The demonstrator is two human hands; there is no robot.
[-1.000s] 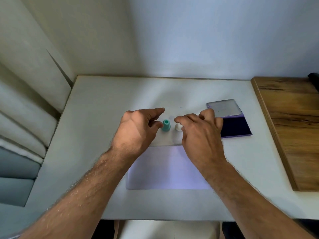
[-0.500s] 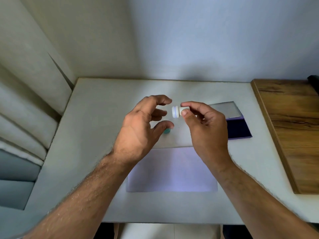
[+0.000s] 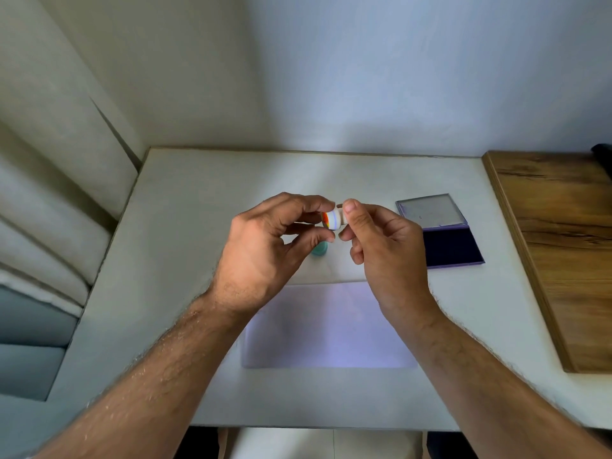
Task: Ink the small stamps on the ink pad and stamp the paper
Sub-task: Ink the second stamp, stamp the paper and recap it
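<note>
I see two bare hands meeting above a white table (image 3: 198, 200), both pinching one small white stamp (image 3: 336, 219) held in the air on its side, its orange-red end facing left. The left hand (image 3: 265, 250) curls forefinger and thumb around that end; the right hand (image 3: 381, 246) grips the other end between thumb and fingertips. A second stamp, teal (image 3: 320, 250), stands on the table just below, half hidden behind the left thumb. One sheet of white paper (image 3: 328, 332) lies flat near the front edge, its upper part covered by both wrists. One ink pad (image 3: 447, 245) sits open to the right, dark surface up, its lid (image 3: 430, 212) folded back behind it. A wooden board (image 3: 556, 243) adjoins the table's right side; pale walls (image 3: 364, 67) enclose the corner, with cushioned panels (image 3: 39, 226) at left.
</note>
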